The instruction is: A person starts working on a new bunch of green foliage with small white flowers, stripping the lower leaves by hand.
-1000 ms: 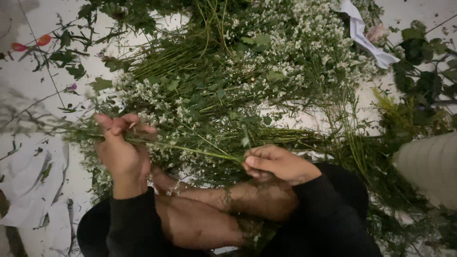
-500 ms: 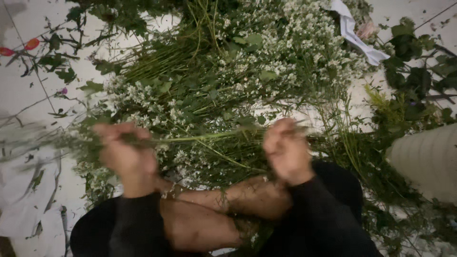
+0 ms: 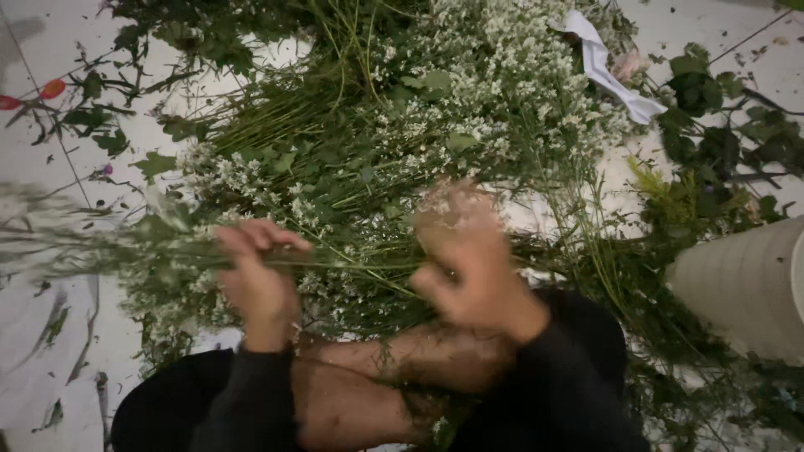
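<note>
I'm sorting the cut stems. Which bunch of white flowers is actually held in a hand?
The thin bunch lying crosswise, in the grip of the left hand; the big heap lies untouched on the floor.

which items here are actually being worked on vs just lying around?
In hand:
left hand, gripping the flower stems
right hand, blurred, at the same stems
flower pile, white-flowered

Lying about:
white paper strip
ribbed pale pot
red petals

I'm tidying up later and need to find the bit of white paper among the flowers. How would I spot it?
Start at the big heap of small white flowers covering the tiled floor. Go to its far right edge, near the dark-leaved stems. The white paper strip lies there, flat, smooth and folded, unlike the speckled blossoms around it.
</note>
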